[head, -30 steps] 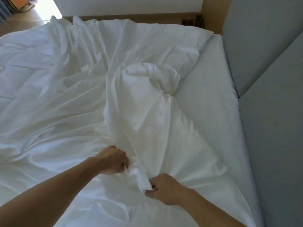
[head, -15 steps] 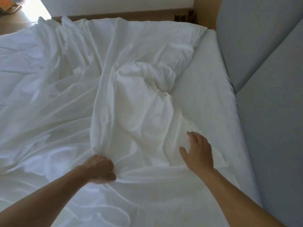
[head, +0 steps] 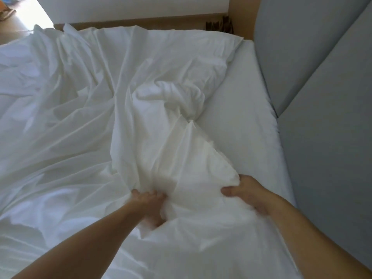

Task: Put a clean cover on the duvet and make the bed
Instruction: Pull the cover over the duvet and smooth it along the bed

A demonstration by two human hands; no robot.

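The duvet cover point(head: 141, 121) lies on the mattress point(head: 251, 121), left of the headboard point(head: 326, 141).

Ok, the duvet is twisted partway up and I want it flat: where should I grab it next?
Probably at the narrow neck just this side of the bunched twist, where the duvet pinches thin enough for one hand. Come from the right, over the bare mattress; loose folds crowd the left. The left hand and right hand grip its near end.

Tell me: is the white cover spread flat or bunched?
Bunched up. The white cover is twisted into a creased ridge; the left hand and right hand grip its near end.
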